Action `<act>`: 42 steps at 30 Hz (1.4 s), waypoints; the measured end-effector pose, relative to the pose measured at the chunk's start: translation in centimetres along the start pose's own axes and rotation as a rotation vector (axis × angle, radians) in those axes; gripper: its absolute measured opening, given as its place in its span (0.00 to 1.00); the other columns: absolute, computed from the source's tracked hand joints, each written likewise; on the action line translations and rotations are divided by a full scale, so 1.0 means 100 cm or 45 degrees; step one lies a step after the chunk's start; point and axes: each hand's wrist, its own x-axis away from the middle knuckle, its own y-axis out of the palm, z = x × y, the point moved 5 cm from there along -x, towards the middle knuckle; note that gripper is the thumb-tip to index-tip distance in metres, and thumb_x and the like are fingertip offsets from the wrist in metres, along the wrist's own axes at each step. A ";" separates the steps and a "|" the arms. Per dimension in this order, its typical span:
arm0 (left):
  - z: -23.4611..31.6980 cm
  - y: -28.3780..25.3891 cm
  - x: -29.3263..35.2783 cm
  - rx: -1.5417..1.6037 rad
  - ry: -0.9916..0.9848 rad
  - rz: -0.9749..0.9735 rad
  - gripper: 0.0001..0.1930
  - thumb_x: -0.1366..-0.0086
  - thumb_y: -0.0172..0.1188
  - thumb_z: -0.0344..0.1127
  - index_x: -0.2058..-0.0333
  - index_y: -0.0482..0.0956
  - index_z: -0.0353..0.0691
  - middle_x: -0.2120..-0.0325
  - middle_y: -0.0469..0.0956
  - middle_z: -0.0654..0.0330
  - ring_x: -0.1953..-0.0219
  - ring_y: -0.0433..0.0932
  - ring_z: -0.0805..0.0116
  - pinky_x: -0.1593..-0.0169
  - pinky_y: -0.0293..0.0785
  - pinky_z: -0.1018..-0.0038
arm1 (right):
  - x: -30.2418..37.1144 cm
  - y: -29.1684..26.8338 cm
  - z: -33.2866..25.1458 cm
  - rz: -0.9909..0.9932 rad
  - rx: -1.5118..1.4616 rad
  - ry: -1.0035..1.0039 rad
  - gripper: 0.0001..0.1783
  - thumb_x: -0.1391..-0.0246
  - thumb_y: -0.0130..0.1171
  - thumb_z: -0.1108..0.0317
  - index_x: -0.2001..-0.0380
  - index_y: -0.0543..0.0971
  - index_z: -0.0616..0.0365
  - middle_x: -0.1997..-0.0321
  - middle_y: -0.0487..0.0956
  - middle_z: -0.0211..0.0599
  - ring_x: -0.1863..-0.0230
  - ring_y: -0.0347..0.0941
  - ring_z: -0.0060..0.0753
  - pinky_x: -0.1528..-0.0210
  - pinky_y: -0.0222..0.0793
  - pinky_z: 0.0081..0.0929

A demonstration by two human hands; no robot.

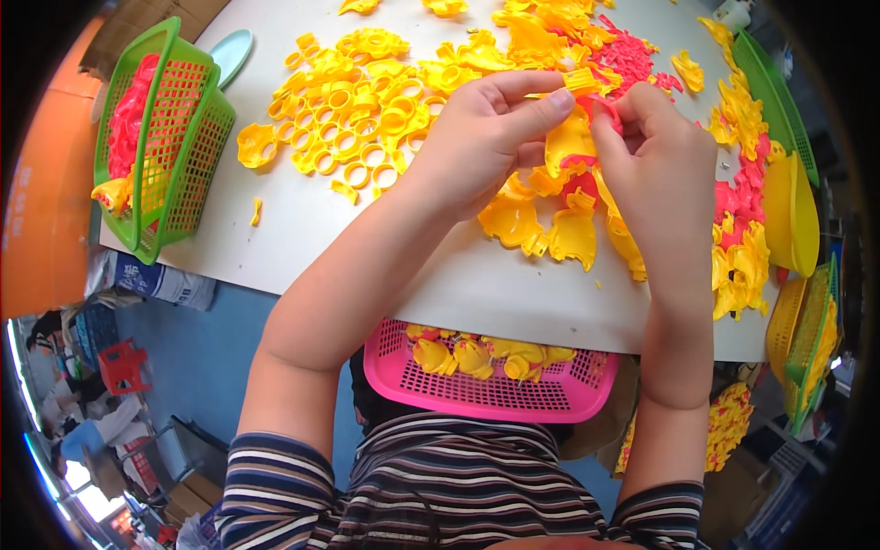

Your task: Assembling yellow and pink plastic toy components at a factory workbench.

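Note:
Over the far middle of the table, my left hand (486,133) pinches a yellow plastic toy part (570,145) between thumb and fingers. My right hand (655,151) is closed on a small red plastic piece (605,112) that meets the yellow part. The fingers hide where the two pieces join. Loose yellow shell-like pieces (573,229) lie on the table just below both hands. To the left of them spreads a pile of yellow rings (367,156). Small red pieces (623,55) are heaped beyond my right hand.
A pink basket (495,403) with yellow toy figures sits at the white table's (266,215) near edge, against my body. Green baskets (197,156) with red pieces stand at the left. More yellow and red parts (738,257) lie at the right edge, beside a yellow basin (793,211).

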 end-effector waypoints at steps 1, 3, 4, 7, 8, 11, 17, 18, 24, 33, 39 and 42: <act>0.000 -0.001 0.000 -0.023 0.013 0.017 0.21 0.40 0.60 0.35 0.52 0.70 0.31 0.71 0.74 0.65 0.75 0.70 0.82 0.72 0.68 0.86 | -0.001 0.001 0.000 -0.001 0.000 -0.003 0.09 0.55 0.60 0.72 0.80 0.71 0.63 0.85 0.73 0.43 0.83 0.73 0.42 0.79 0.67 0.33; -0.002 -0.003 -0.001 -0.045 0.027 0.035 0.20 0.40 0.60 0.35 0.52 0.70 0.31 0.71 0.75 0.65 0.75 0.70 0.82 0.72 0.68 0.86 | -0.002 0.005 0.002 -0.031 -0.013 -0.006 0.09 0.55 0.60 0.72 0.80 0.71 0.64 0.84 0.73 0.44 0.82 0.73 0.44 0.79 0.67 0.34; -0.002 -0.004 -0.002 -0.095 0.066 0.045 0.20 0.40 0.60 0.35 0.53 0.71 0.30 0.71 0.75 0.64 0.75 0.70 0.82 0.73 0.68 0.86 | -0.002 0.005 0.001 -0.033 -0.015 -0.009 0.09 0.55 0.60 0.72 0.80 0.71 0.64 0.84 0.73 0.44 0.82 0.73 0.44 0.79 0.67 0.34; 0.006 -0.004 0.002 -0.285 0.151 0.058 0.19 0.41 0.60 0.35 0.54 0.71 0.29 0.69 0.76 0.62 0.71 0.73 0.81 0.71 0.71 0.84 | -0.001 0.008 0.000 -0.051 -0.016 -0.012 0.09 0.55 0.60 0.72 0.80 0.70 0.64 0.84 0.73 0.45 0.82 0.72 0.45 0.79 0.67 0.35; 0.010 -0.004 0.004 -0.425 0.196 0.058 0.19 0.41 0.60 0.34 0.54 0.70 0.28 0.66 0.76 0.60 0.67 0.77 0.78 0.68 0.75 0.83 | 0.000 0.010 -0.001 -0.041 -0.035 -0.040 0.10 0.56 0.60 0.72 0.80 0.70 0.64 0.84 0.73 0.45 0.82 0.73 0.44 0.79 0.67 0.33; 0.013 -0.006 0.002 -0.964 0.431 0.188 0.18 0.43 0.60 0.32 0.58 0.71 0.25 0.69 0.77 0.59 0.69 0.78 0.78 0.69 0.75 0.82 | 0.003 0.023 0.005 -0.133 -0.136 -0.014 0.09 0.54 0.60 0.72 0.79 0.71 0.65 0.83 0.75 0.39 0.82 0.73 0.31 0.79 0.67 0.24; 0.014 -0.005 0.002 -1.160 0.668 0.257 0.13 0.44 0.60 0.31 0.65 0.73 0.25 0.75 0.77 0.56 0.75 0.78 0.76 0.74 0.74 0.81 | 0.000 0.016 0.022 -0.633 -0.650 0.324 0.12 0.50 0.59 0.68 0.66 0.75 0.66 0.72 0.79 0.34 0.72 0.77 0.21 0.71 0.71 0.17; 0.015 -0.007 0.003 -1.160 0.667 0.266 0.13 0.44 0.60 0.31 0.65 0.73 0.25 0.75 0.77 0.56 0.75 0.78 0.76 0.74 0.74 0.81 | 0.002 0.013 0.025 -0.695 -0.876 0.415 0.17 0.50 0.61 0.66 0.60 0.76 0.67 0.68 0.80 0.38 0.70 0.77 0.22 0.69 0.73 0.18; 0.017 -0.006 0.004 -1.098 0.678 0.324 0.12 0.43 0.60 0.31 0.67 0.73 0.26 0.76 0.78 0.56 0.76 0.78 0.76 0.75 0.74 0.81 | -0.001 0.013 0.033 -0.717 -0.855 0.366 0.16 0.47 0.57 0.70 0.55 0.74 0.66 0.64 0.79 0.37 0.65 0.77 0.24 0.61 0.75 0.19; 0.018 -0.009 0.007 -1.055 0.627 0.367 0.10 0.43 0.59 0.30 0.69 0.72 0.26 0.79 0.76 0.58 0.80 0.76 0.78 0.78 0.70 0.82 | 0.003 0.018 0.025 -0.479 -0.757 0.094 0.14 0.47 0.54 0.77 0.56 0.75 0.67 0.63 0.80 0.37 0.64 0.77 0.23 0.59 0.74 0.20; 0.012 -0.011 0.005 -0.761 0.630 0.383 0.12 0.44 0.58 0.27 0.63 0.68 0.27 0.71 0.76 0.54 0.76 0.78 0.76 0.75 0.72 0.83 | 0.004 0.023 0.020 -0.239 -0.562 -0.162 0.13 0.50 0.57 0.79 0.59 0.78 0.65 0.63 0.80 0.41 0.62 0.77 0.25 0.60 0.74 0.18; 0.016 -0.011 0.001 -0.389 0.689 0.293 0.11 0.46 0.59 0.33 0.68 0.71 0.32 0.68 0.74 0.56 0.78 0.75 0.70 0.74 0.71 0.74 | 0.000 0.014 0.023 -0.086 -0.418 -0.387 0.13 0.52 0.58 0.80 0.60 0.78 0.64 0.62 0.80 0.41 0.61 0.78 0.28 0.59 0.74 0.20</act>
